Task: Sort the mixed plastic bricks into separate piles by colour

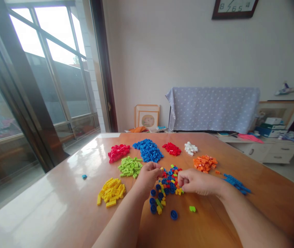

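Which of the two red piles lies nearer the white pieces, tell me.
The right red pile, between the big blue pile and the white pieces; the other red pile lies left of that blue pile.

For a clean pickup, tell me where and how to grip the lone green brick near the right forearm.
Probably pinch the green brick by two opposite sides, from above with the right hand: it is small, low on the table, and nothing touches it.

Wall clock [234,8] cut off at top, forearms [126,213] cropped below, mixed pile [172,185] partly behind left hand [150,176]
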`<state>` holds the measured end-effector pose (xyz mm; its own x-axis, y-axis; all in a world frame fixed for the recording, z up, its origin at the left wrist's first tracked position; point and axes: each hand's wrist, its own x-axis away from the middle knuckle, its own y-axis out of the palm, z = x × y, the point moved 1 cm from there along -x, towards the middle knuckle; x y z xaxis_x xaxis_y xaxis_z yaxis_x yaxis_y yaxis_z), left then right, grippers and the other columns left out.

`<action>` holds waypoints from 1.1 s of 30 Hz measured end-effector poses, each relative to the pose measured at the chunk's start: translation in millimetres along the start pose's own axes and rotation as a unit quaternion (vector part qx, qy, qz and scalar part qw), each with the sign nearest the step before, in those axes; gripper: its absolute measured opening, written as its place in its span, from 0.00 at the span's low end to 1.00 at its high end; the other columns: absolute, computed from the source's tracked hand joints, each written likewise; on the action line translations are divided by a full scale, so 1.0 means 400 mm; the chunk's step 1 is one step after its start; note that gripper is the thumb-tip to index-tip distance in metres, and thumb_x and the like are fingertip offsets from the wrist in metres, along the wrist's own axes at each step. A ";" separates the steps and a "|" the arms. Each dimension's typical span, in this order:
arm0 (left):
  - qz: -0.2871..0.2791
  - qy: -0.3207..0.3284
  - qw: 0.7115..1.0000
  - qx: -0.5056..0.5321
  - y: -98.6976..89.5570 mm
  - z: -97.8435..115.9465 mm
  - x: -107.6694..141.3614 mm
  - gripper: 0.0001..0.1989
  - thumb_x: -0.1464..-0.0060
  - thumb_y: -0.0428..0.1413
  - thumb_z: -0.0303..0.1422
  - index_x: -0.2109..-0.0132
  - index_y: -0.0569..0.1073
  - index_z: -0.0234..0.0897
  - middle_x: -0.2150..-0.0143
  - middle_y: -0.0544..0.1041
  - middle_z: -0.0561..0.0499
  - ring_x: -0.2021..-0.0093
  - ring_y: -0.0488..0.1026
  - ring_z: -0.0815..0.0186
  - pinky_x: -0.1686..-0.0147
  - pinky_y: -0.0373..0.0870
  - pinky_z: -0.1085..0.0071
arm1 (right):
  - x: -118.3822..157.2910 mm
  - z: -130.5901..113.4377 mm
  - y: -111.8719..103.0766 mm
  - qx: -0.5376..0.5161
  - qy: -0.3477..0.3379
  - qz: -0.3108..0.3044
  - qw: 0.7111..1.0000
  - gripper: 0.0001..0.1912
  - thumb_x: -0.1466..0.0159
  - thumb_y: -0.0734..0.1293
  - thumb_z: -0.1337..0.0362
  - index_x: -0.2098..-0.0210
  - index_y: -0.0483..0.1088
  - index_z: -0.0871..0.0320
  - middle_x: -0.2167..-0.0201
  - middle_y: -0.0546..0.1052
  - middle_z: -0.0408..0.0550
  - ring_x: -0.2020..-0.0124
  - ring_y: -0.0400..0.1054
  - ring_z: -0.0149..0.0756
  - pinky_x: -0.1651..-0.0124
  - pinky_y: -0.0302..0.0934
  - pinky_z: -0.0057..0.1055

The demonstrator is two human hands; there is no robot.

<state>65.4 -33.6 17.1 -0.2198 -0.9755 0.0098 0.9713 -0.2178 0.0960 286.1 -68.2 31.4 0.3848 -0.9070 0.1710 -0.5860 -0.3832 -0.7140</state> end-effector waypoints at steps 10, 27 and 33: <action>-0.017 -0.038 0.998 0.039 -0.003 0.001 -0.004 0.14 0.53 0.56 0.31 0.57 0.74 0.32 0.69 0.77 0.47 0.71 0.73 0.69 0.70 0.62 0.74 | 0.002 -0.033 0.020 0.126 0.007 0.012 0.992 0.08 0.49 0.69 0.69 0.68 0.71 0.57 0.74 0.70 0.39 0.74 0.60 0.28 0.75 0.45 0.24; -0.092 -0.045 0.989 0.102 0.002 -0.020 -0.005 0.12 0.52 0.60 0.34 0.61 0.69 0.35 0.65 0.78 0.45 0.63 0.77 0.62 0.61 0.68 0.69 | -0.043 -0.038 0.040 -0.357 -0.008 0.077 0.931 0.14 0.43 0.71 0.61 0.60 0.69 0.59 0.73 0.72 0.40 0.74 0.65 0.27 0.72 0.59 0.23; -0.086 -0.026 0.993 0.079 0.011 -0.022 -0.002 0.13 0.54 0.63 0.36 0.63 0.72 0.33 0.69 0.75 0.50 0.69 0.71 0.70 0.67 0.64 0.74 | -0.055 -0.048 0.054 -0.441 -0.001 0.097 0.892 0.15 0.44 0.73 0.61 0.61 0.71 0.61 0.69 0.74 0.44 0.71 0.69 0.27 0.66 0.65 0.25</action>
<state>70.6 -34.2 8.6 -0.3897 -0.9204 0.0303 0.8933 -0.3698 0.2556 251.3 -59.7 25.2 0.2154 -0.9713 0.1013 -0.9747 -0.2075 0.0826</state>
